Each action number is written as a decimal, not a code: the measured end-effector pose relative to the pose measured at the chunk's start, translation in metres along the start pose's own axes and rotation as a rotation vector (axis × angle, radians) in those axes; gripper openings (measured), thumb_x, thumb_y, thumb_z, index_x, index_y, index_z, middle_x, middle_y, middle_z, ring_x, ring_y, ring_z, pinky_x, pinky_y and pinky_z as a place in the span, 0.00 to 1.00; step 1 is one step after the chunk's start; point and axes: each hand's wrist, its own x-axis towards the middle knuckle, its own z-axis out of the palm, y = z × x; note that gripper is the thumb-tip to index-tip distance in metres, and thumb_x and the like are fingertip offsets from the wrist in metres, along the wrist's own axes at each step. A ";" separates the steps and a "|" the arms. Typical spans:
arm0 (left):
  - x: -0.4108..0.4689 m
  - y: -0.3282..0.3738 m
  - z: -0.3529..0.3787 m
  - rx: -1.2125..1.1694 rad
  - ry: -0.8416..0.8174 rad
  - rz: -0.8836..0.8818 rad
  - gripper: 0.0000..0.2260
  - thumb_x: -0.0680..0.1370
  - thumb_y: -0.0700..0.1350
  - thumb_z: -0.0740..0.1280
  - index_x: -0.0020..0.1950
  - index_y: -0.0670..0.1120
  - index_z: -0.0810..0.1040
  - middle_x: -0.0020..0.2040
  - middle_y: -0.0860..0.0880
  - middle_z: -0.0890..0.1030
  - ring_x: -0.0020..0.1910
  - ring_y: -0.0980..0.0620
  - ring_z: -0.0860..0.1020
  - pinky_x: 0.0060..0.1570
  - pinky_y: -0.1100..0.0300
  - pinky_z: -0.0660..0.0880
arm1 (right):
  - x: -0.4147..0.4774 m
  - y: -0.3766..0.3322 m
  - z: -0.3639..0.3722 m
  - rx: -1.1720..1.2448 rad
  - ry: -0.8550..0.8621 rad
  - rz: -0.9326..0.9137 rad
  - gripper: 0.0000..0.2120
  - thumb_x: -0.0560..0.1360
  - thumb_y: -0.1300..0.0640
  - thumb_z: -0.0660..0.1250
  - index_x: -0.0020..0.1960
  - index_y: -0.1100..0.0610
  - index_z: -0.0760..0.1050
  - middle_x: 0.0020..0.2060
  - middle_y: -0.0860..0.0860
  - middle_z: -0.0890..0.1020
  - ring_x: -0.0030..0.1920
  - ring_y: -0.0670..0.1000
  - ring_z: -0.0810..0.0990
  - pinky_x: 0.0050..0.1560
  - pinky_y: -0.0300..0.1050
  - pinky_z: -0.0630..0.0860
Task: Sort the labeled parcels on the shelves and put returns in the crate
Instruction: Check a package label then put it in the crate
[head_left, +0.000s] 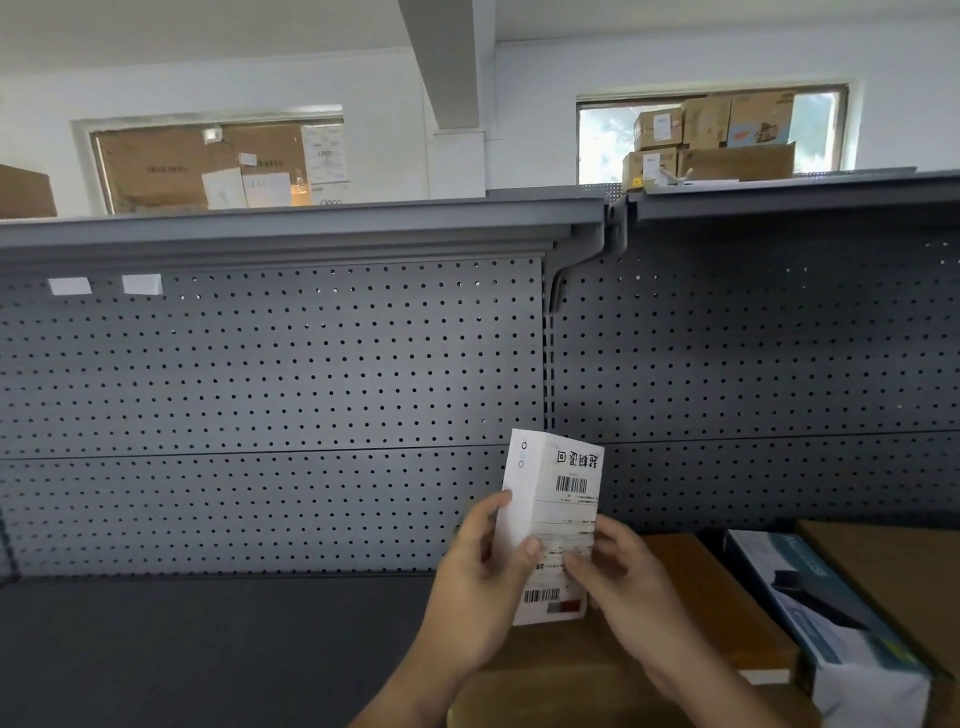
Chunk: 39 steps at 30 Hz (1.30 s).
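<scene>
Both hands hold a white labelled parcel (550, 499) upright in front of the grey pegboard back panel (260, 389). The left hand (478, 582) grips the parcel's left side, thumb pressed on the label face and the other fingers curled round the far edge. The right hand (623, 577) pinches the lower right edge, its fingertips (576, 564) on the label just beside the left thumb. Barcodes show above and below the fingers, and the large print above them is upside down. The parcel is closed, so its contents cannot be told.

Right of the right fingers a closed brown cardboard carton (727, 587) lies on the shelf. Beyond it is a dark and teal printed product box (831, 623), also shut. High above the fingers, the top shelf (779, 200) carries stacked cardboard cartons (711, 140).
</scene>
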 end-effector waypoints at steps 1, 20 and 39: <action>0.000 0.000 0.000 0.008 -0.009 -0.006 0.22 0.79 0.46 0.73 0.70 0.58 0.71 0.60 0.57 0.83 0.59 0.60 0.81 0.57 0.57 0.81 | -0.001 0.000 -0.001 -0.007 0.009 -0.010 0.19 0.79 0.55 0.72 0.66 0.42 0.74 0.56 0.40 0.84 0.51 0.38 0.84 0.44 0.33 0.79; 0.016 0.034 -0.026 -0.334 -0.015 -0.013 0.26 0.80 0.39 0.71 0.72 0.61 0.69 0.57 0.50 0.85 0.57 0.47 0.84 0.54 0.46 0.83 | -0.015 -0.027 -0.040 -0.023 -0.210 -0.043 0.29 0.77 0.61 0.73 0.72 0.39 0.70 0.56 0.44 0.86 0.55 0.47 0.86 0.55 0.49 0.83; 0.002 0.039 -0.047 -0.324 0.048 -0.092 0.21 0.77 0.45 0.73 0.67 0.58 0.71 0.63 0.44 0.77 0.57 0.47 0.81 0.44 0.60 0.79 | -0.013 -0.060 -0.042 0.198 -0.024 -0.178 0.23 0.77 0.63 0.71 0.67 0.43 0.77 0.53 0.48 0.88 0.53 0.50 0.87 0.52 0.50 0.82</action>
